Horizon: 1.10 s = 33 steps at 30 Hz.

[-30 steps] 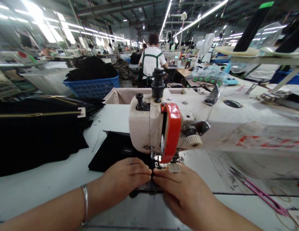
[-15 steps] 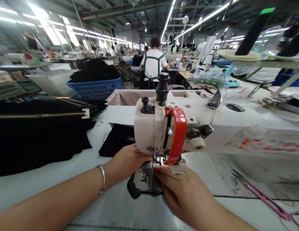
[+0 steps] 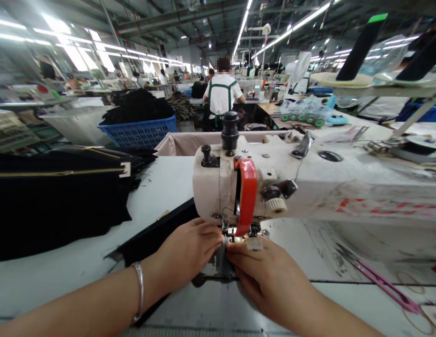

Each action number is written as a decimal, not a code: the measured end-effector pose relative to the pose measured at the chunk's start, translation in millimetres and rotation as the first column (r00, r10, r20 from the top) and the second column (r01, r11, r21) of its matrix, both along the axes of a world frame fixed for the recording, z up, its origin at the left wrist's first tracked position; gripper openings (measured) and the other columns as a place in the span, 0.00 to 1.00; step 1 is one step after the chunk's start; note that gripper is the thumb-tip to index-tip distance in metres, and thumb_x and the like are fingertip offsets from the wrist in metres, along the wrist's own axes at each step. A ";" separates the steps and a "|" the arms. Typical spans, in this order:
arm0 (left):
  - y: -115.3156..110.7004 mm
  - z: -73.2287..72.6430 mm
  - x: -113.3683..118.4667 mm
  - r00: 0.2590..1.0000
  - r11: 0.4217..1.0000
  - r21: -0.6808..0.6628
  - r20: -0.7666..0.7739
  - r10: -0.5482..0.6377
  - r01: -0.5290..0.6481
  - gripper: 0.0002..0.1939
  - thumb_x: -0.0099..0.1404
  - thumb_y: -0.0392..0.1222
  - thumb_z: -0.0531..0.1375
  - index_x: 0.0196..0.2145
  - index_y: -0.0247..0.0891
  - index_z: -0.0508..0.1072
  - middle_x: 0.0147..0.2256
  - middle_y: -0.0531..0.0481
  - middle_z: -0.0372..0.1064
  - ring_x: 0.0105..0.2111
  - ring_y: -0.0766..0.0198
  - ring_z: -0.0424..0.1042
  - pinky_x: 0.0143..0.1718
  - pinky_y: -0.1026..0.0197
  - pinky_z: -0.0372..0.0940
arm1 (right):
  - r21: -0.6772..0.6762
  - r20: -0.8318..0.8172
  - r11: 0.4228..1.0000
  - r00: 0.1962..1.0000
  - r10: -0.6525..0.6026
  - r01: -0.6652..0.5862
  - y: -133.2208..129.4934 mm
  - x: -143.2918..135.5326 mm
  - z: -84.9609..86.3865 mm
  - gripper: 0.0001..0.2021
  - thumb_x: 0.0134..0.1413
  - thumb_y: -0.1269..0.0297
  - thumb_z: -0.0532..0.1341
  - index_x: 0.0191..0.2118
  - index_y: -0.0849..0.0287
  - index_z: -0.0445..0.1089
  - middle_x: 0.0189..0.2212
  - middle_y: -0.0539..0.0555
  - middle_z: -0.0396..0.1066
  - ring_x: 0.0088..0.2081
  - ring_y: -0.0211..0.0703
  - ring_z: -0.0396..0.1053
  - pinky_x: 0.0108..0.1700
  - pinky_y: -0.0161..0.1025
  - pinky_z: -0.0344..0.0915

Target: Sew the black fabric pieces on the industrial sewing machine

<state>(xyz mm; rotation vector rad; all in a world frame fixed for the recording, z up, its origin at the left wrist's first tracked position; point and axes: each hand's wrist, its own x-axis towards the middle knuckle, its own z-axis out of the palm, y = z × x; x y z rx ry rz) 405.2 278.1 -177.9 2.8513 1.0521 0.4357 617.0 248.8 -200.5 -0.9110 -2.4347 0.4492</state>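
Now swung diagonal across the worktop (image 3: pixel 161 182) since 0.5 s ago, black fabric strip (image 3: pixel 151 236) pinched flat by both hands, left (image 3: pixel 186 252) and right (image 3: pixel 270 276), under the sewing machine (image 3: pixel 235 192) needle, likely realigned for stitching.

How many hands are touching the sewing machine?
2. The left hand and the right hand meet under the needle of the sewing machine, on the black fabric.
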 end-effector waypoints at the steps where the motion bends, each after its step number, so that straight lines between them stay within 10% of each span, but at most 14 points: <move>1: -3.6 1.6 2.1 1.000 1.000 -0.009 0.016 0.015 -0.015 0.07 0.67 0.31 0.58 0.39 0.37 0.76 0.39 0.49 0.76 0.42 0.60 0.74 0.51 0.56 0.66 | 0.001 -0.004 1.000 1.000 0.004 -0.004 0.0 0.2 0.4 0.12 0.58 0.75 0.55 0.44 0.60 0.72 0.42 0.54 0.73 0.46 0.49 0.68 0.51 0.47 0.66; 10: -0.5 26.6 -5.4 0.992 0.923 -0.365 -0.055 0.111 -0.124 0.15 0.64 0.30 0.58 0.46 0.44 0.77 0.49 0.55 0.74 0.51 0.60 0.71 0.55 0.57 0.64 | 0.098 0.015 0.995 1.000 0.024 -0.026 1.1 4.2 -2.5 0.15 0.62 0.72 0.56 0.52 0.58 0.70 0.45 0.56 0.74 0.46 0.50 0.69 0.48 0.49 0.70; 18: -27.9 21.0 -24.9 0.981 0.962 -0.256 -0.187 0.042 -0.090 0.27 0.69 0.40 0.56 0.64 0.47 0.56 0.63 0.53 0.57 0.63 0.55 0.54 0.62 0.46 0.57 | 0.113 -0.013 0.992 0.999 0.049 -0.047 2.0 5.0 -3.0 0.14 0.64 0.70 0.55 0.52 0.55 0.69 0.50 0.52 0.72 0.49 0.49 0.68 0.50 0.48 0.68; 33: -71.3 -14.5 -13.5 0.971 0.992 0.124 -0.237 0.016 0.014 0.32 0.67 0.45 0.57 0.64 0.28 0.56 0.63 0.33 0.53 0.62 0.44 0.56 0.54 0.45 0.65 | 0.018 0.026 0.997 0.997 0.072 -0.072 -2.6 11.1 15.6 0.12 0.58 0.76 0.57 0.41 0.56 0.74 0.40 0.51 0.74 0.43 0.43 0.70 0.47 0.42 0.65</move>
